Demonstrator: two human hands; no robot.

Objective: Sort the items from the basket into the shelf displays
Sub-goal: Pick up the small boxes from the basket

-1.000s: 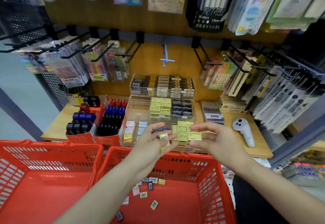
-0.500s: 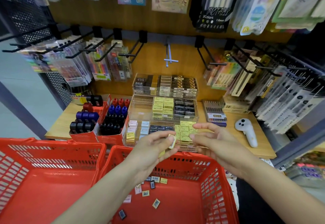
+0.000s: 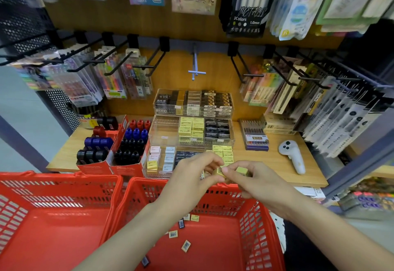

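**Two hands meet over the red basket**

Two hands come together above the far rim of the red basket (image 3: pixel 251 211). The left hand (image 3: pixel 191 177) curls its fingers round small yellow erasers (image 3: pixel 219 171). The right hand (image 3: pixel 253 182) pinches the same little bunch with its thumb and first finger. I cannot tell how many erasers they hold. Each one is a tiny pale yellow block with dark print on it.

More erasers lie loose (image 3: pixel 186 245) on the basket floor, at about 6 o'clock from the hands. Some are yellow and some are dark, and white barcode stickers show on a few.

At 12 o'clock from the hands stands a clear stepped display (image 3: pixel 191 130) on the wooden shelf (image 3: pixel 277 164). It has rows of yellow, black, pink and pale blue erasers in little slots. The hands are just in front of its lowest row.

At 9 o'clock sits a second red basket (image 3: pixel 53 217). At 10 o'clock are red boxes of ink bottles (image 3: pixel 128 143) with blue, black and red caps. At 3 o'clock a white controller (image 3: pixel 293 156) lies on the shelf.
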